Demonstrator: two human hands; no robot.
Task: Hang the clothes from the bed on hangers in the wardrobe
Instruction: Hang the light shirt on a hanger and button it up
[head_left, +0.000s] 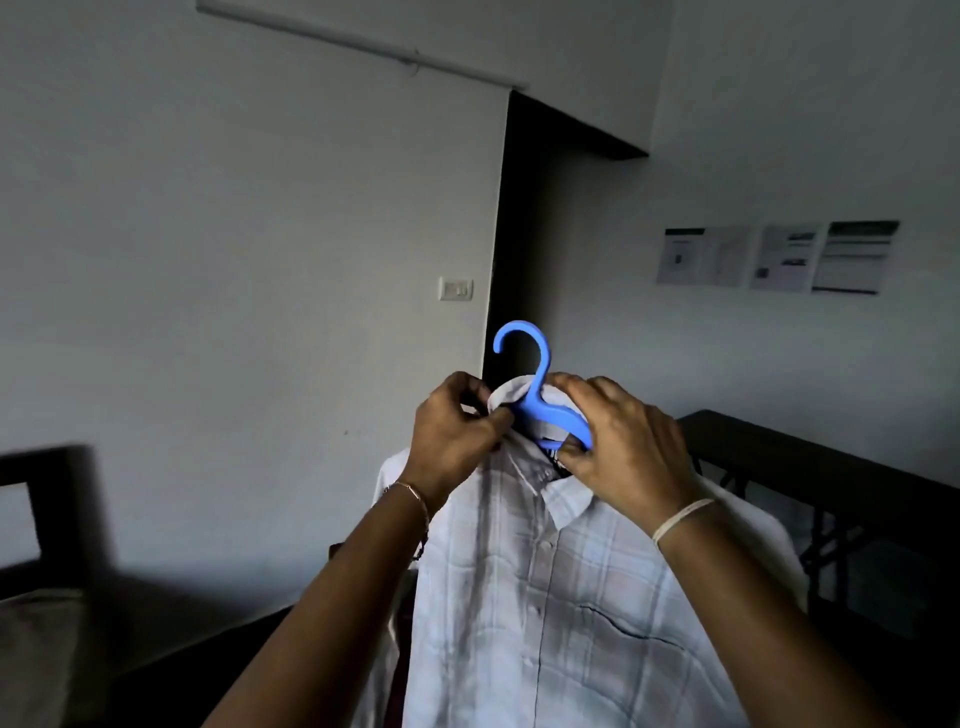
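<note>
The shirt hangs on the hanger. The left hand pinches the collar beside the hook; the right hand grips the hanger's arm. Seat the collar evenly and keep the hanger level.

A pale checked shirt hangs on a blue plastic hanger, held up in mid-air with the hook upright. The left hand pinches the collar at its left side; the right hand grips the hanger's right shoulder and the collar. Far right, three papers are stuck on the wall above a dark table.
</note>
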